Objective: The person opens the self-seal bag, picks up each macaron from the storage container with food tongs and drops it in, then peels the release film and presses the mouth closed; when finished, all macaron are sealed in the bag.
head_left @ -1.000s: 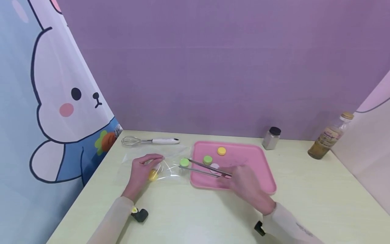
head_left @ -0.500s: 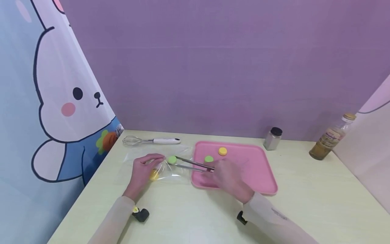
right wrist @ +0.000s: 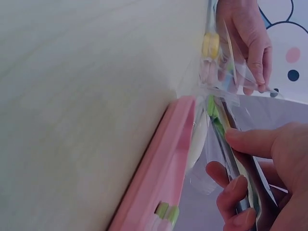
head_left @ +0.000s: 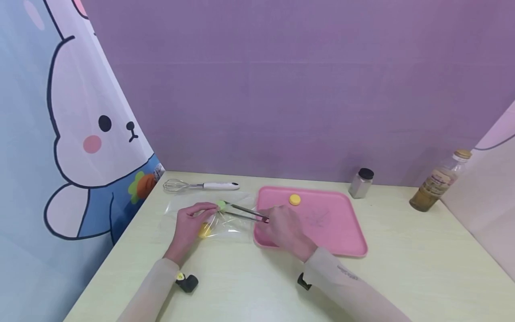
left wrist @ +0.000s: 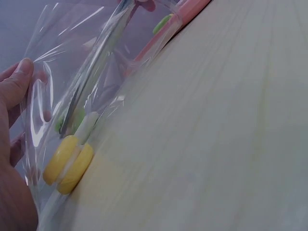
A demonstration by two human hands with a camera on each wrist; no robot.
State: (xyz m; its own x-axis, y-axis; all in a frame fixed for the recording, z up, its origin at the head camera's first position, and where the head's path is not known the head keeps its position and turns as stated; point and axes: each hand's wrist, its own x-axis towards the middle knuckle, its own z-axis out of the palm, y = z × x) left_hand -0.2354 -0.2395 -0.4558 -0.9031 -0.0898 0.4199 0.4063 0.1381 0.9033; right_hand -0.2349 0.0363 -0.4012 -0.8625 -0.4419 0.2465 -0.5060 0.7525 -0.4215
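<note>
My left hand (head_left: 187, 226) pinches the mouth of a clear plastic bag (head_left: 239, 230) between thumb and fingers, holding it up off the tabletop. A yellow macaron (left wrist: 68, 164) lies inside the bag near its closed side. Metal tongs (head_left: 246, 211) reach into the bag, gripped by my right hand (head_left: 281, 228) over the pink tray's left part. At the tong tips is a green macaron (head_left: 221, 205), right by my left fingertips and seen blurred through the plastic in the left wrist view. Another green macaron (right wrist: 167, 211) shows on the tray in the right wrist view.
The pink tray (head_left: 334, 232) carries a yellow macaron (head_left: 295, 199) near its back edge. Behind the bag lies a whisk (head_left: 201, 185). A black-capped jar (head_left: 361, 183) and a corked bottle (head_left: 438, 181) stand at the back right.
My right hand has moved left with the tongs, carrying the green macaron from the tray's left edge into the bag near my left fingers. The left hand stays nearly still.
</note>
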